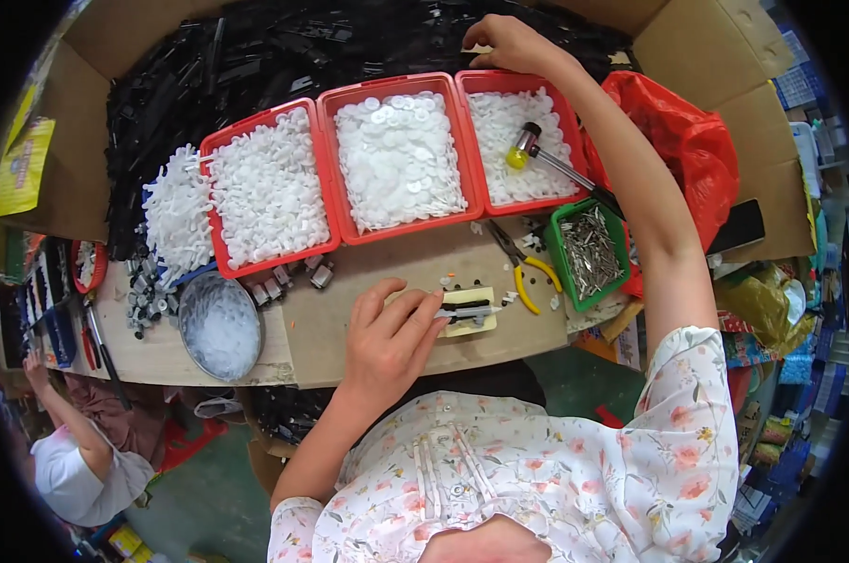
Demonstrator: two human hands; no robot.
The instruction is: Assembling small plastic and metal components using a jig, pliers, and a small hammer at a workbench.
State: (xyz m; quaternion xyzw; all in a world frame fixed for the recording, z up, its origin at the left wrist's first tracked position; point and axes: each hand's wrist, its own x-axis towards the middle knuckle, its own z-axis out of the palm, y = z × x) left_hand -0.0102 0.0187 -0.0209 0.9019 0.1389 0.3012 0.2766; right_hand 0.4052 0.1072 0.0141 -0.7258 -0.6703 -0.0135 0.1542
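Note:
My left hand (387, 340) is closed, thumb and fingertips together at the left end of a small cream block (485, 327). Dark and whitish narrow pieces (471, 311) lie on that block. What the fingertips hold is hidden. My right hand (515, 44) is stretched out beyond the right red bin (469, 86), at the edge of a heap of glossy black strips (326, 42). Its fingers curl inward, and I cannot make out what is between them. A small hammer (556, 165) with a yellow-and-dark head lies across the right bin, under my right forearm.
Two more red bins (325, 178) hold white plastic parts. Pliers (521, 272) with yellow handles lie beside a green basket (558, 246) of metal pins. A round metal bowl (258, 330) stands left. A red bag (673, 131) and phone (739, 227) lie right; another person (82, 460) is lower left.

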